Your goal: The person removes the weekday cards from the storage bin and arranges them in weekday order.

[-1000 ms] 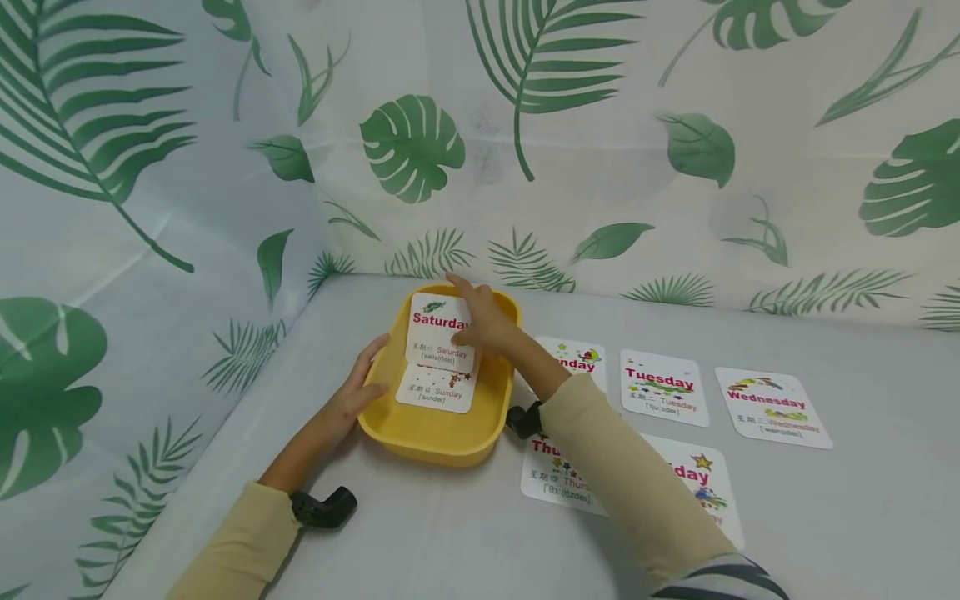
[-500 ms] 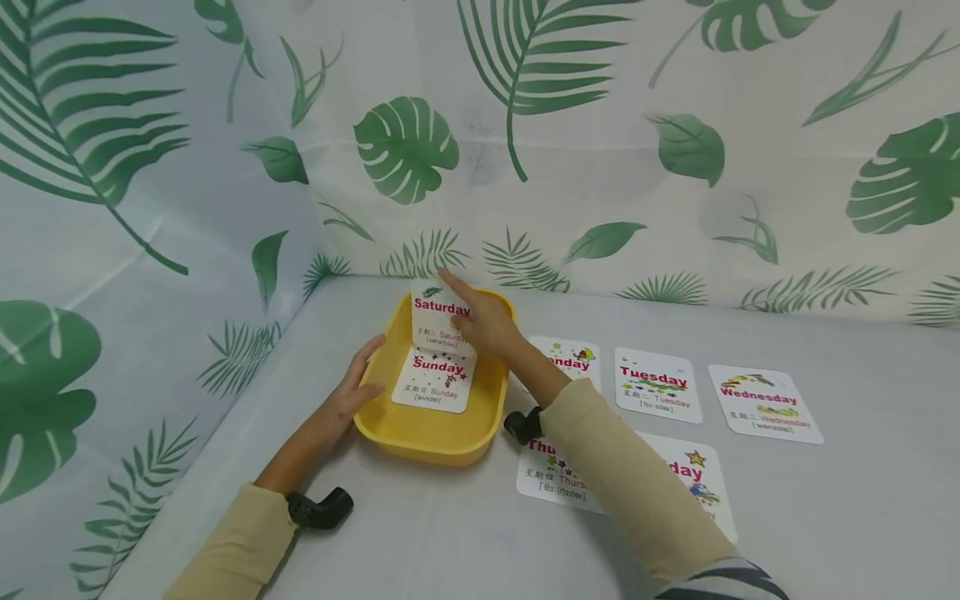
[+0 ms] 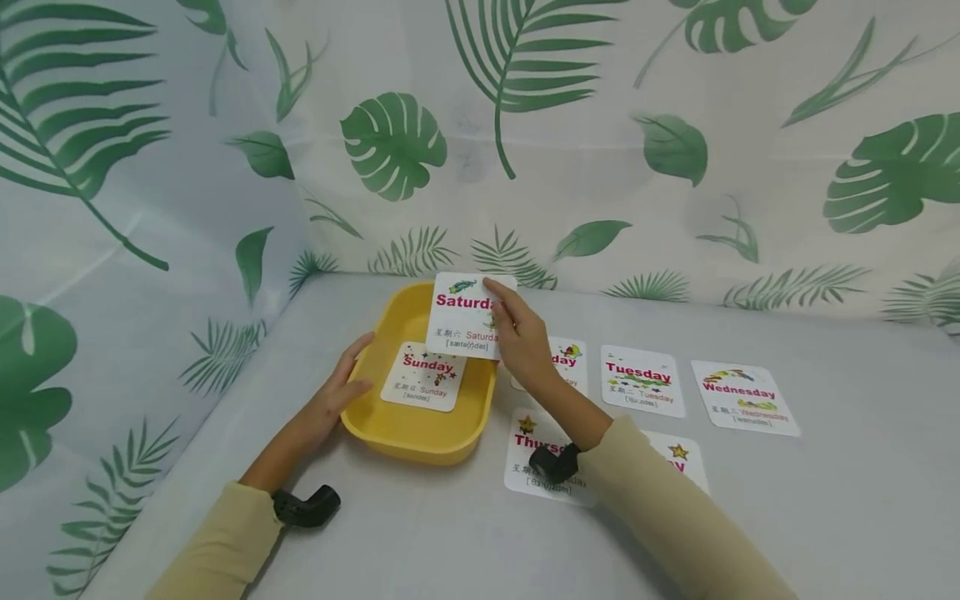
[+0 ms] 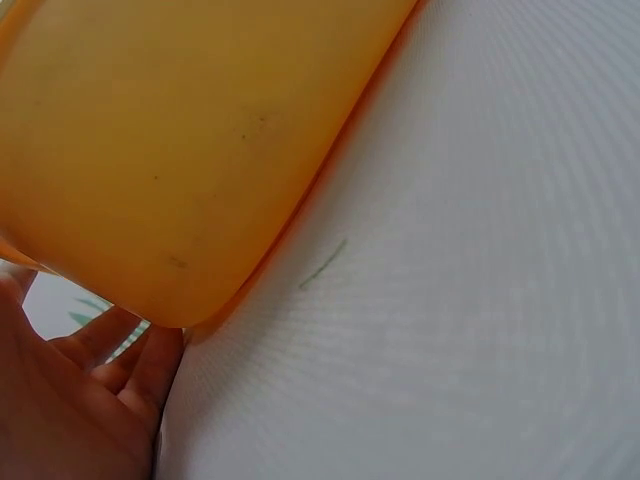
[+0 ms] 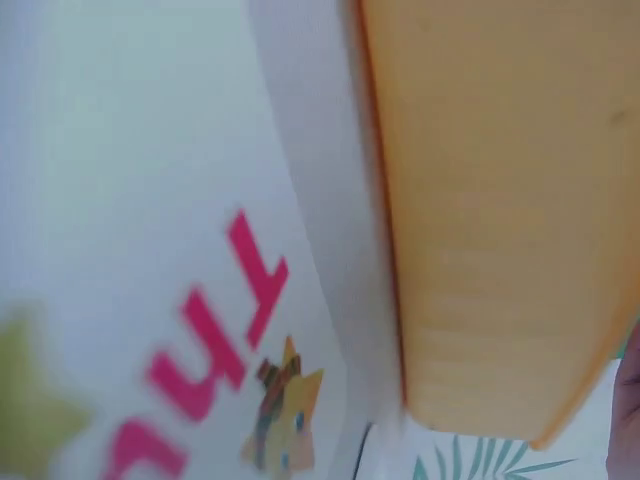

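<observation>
A white Saturday card (image 3: 457, 321) is in my right hand (image 3: 521, 337), with the fingers at its right edge. It is raised over the far right part of a yellow plastic tray (image 3: 420, 435). Inside that tray, flat on the bottom, lies a Sunday card (image 3: 423, 387). My left hand (image 3: 322, 412) holds the tray's left side, thumb over the rim and fingers along the outer wall. In the left wrist view, the fingers (image 4: 150, 365) reach against the tray's wall (image 4: 190, 170). The right wrist view catches only a sliver of the right hand (image 5: 627, 410).
Right of the tray lie a partly hidden card ending in "day" (image 3: 567, 375), a Tuesday card (image 3: 642, 382) and a Wednesday card (image 3: 745, 398). Nearer are a Thursday card (image 3: 525, 467) and another card (image 3: 686, 462), both partly covered by the right arm. Leaf-printed curtains (image 3: 562, 167) enclose the table.
My right hand has lifted the Saturday card off the Sunday card and moved it to the right and nearer the tray's right rim. The Sunday card is now fully uncovered. The left hand stays on the tray.
</observation>
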Available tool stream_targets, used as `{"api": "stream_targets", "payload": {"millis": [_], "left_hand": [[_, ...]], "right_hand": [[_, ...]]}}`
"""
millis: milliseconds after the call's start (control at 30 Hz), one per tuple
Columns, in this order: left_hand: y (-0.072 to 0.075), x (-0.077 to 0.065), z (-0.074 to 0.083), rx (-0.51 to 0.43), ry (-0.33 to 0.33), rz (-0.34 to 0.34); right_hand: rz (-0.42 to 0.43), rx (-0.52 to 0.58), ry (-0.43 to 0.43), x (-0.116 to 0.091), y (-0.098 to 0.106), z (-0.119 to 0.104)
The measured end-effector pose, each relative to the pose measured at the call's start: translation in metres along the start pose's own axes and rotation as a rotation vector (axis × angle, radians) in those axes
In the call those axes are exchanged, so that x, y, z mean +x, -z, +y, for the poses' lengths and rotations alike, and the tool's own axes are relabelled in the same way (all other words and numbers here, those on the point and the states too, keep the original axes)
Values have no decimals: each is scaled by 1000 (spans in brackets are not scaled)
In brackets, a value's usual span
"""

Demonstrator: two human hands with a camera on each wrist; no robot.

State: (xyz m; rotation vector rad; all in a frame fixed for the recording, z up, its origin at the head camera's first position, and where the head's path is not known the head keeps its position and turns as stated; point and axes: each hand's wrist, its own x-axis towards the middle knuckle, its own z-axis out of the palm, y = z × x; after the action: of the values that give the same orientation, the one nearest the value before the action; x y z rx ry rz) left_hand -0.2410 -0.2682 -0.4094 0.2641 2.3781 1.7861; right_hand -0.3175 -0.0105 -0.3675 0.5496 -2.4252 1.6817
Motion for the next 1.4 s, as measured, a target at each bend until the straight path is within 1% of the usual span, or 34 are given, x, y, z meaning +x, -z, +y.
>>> {"api": "stream_targets", "payload": {"millis": [133, 200, 300, 400, 500, 600, 733, 833, 900, 1000, 1133, 1267, 1400], "left_hand": [[-1, 1, 0, -4, 14, -10], [-2, 1, 1, -4, 23, -16], [-2, 1, 2, 3, 17, -22], [2, -1, 2, 22, 7, -14], [5, -4, 4, 44, 3, 0], [8, -6, 6, 57, -2, 8], [6, -7, 8, 56, -24, -6], [2, -6, 8, 48, -20, -22], [-1, -4, 7, 44, -14, -27], [-2, -3, 6, 45, 3, -27], [-2, -3, 7, 41, 12, -34], [-3, -5, 8, 50, 18, -32], [-3, -7, 9, 51, 19, -25]], "right_hand": [[-37, 25, -62, -16, 15, -7], [-54, 37, -83, -26, 26, -10], [-58, 59, -118, -41, 45, -12], [-50, 52, -176, -56, 67, -10], [-31, 53, -232, -72, 93, -2], [-10, 31, -283, -88, 116, 5], [2, -90, -341, -110, 144, 12], [-22, -197, -397, -125, 168, 14], [-62, -239, -438, -133, 187, 15], [-142, -305, -488, -139, 214, 14], [-230, -447, -519, -143, 245, 7], [-297, -600, -510, -147, 267, 2], [-331, -685, -509, -149, 276, 4]]}}
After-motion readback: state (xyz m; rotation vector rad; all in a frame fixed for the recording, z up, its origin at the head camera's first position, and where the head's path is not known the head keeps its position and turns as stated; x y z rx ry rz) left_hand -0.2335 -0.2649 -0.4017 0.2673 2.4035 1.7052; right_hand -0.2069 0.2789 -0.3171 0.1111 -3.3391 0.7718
